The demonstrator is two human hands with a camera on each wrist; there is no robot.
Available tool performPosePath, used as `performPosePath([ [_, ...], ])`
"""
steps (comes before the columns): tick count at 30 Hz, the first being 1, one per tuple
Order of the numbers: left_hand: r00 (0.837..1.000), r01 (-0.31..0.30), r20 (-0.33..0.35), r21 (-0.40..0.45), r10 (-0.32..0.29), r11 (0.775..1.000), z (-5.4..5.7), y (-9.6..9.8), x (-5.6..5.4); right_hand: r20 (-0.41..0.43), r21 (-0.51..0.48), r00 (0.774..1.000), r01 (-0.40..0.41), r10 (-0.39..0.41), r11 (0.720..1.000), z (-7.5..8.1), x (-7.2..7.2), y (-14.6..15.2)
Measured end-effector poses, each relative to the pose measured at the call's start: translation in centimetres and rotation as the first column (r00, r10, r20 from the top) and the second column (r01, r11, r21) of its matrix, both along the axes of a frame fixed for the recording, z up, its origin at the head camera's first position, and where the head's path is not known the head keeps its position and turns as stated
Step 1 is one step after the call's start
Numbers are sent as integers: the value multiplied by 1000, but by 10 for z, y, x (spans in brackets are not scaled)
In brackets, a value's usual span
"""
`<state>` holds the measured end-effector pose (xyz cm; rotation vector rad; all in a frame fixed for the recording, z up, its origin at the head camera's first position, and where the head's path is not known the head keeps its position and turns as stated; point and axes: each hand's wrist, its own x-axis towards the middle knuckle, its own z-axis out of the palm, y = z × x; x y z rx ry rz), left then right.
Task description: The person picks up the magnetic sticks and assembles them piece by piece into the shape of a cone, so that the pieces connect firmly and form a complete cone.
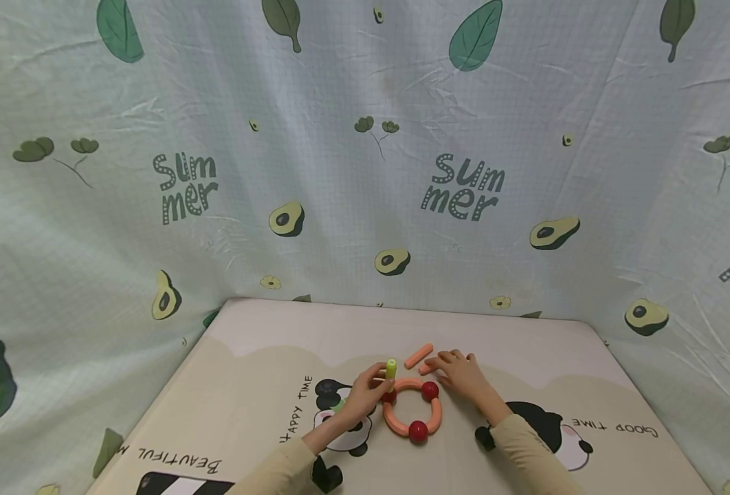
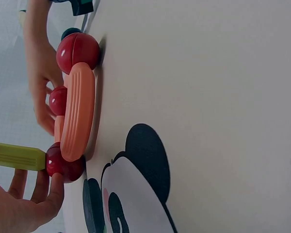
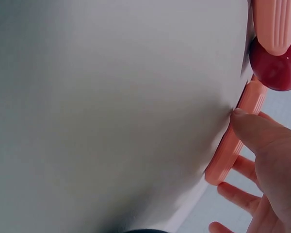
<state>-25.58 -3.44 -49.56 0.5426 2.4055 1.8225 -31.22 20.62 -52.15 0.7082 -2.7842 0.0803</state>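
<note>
1. The green rod [image 1: 391, 369] stands upright on the left red ball [image 2: 63, 170] of the orange ring [image 1: 392, 421]; we judge this a joining step.
2. Our left hand [image 1: 365, 393] grasps the green rod, one fingertip touching the ball.
3. Our right hand [image 1: 462, 376] pinches an orange rod [image 3: 227, 150] beyond the ring.
4. Next, we probably need straight downward pressure; seating depth cannot be told.

- The left arm [image 1: 278, 469] reaches forward and inward, its sleeve ending short of the bare left wrist [image 1: 323, 436].
- The left grip [image 1: 365, 395] is curved in a holding pose, its fingers a little apart.
- The right arm [image 1: 532, 454] slants forward and inward too, the right wrist [image 1: 493, 404] bare.
- The right grip [image 1: 462, 377] is palm down, thumb [image 3: 252, 128] facing spread fingers [image 3: 242, 197] in a pinch.
</note>
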Motion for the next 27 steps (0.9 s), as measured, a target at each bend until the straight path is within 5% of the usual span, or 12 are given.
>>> performPosePath([
  [14,1000,-3,-7,6,3,1000,-1,0,-1,49,-39,998,38,-36,999,6,6,1],
  [22,1000,6,7,15,-6,1000,26,0,15,38,-37,998,47,-45,998,6,6,2],
  [27,1000,-2,-5,4,2,1000,31,0,18,63,-56,997,56,-53,997,8,7,1],
])
